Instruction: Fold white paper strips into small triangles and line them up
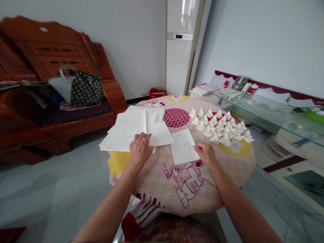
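Observation:
My left hand (141,147), its fingers curled, rests at the near edge of a loose stack of handwritten paper (129,126). What lies under those fingers is hidden. Just right of its thumb, a blank white sheet (161,134) sticks out from the stack. With my right hand (206,153) I pinch the right edge of a smaller handwritten sheet of paper (184,146), which lies on the patterned tablecloth (162,175). Beyond that hand, several folded white paper pieces (215,126) with pointed tops stand in close rows, a bit of red showing between them.
A glass-topped cabinet (268,111) borders the round table on the right, bearing papers (204,88), metal containers (240,82) and a green item (316,114). To the left is a wooden bench (58,44) with bags (86,88). A tall white appliance (179,60) occupies the corner.

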Demonstrator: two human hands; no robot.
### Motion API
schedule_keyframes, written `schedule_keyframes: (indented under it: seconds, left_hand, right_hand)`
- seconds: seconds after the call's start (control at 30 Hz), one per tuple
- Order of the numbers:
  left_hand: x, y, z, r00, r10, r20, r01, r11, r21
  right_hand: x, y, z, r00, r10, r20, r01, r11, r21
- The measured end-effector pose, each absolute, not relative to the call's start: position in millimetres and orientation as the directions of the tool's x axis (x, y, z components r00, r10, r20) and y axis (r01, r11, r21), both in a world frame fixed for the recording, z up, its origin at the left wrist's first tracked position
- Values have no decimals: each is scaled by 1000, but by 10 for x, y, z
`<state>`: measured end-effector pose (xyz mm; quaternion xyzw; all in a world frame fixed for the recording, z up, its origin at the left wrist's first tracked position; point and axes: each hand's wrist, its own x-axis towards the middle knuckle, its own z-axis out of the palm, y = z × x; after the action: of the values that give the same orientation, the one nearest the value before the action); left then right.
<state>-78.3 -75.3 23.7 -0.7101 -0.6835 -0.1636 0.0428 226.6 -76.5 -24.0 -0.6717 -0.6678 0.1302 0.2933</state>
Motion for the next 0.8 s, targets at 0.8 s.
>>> schedule_keyframes:
  seconds: [0.8]
  left_hand:
    - [-863, -150, 298, 109, 958, 264, 990, -128, 56]
  right_hand:
    - [2269, -762, -219, 54, 969, 241, 794, 105, -599]
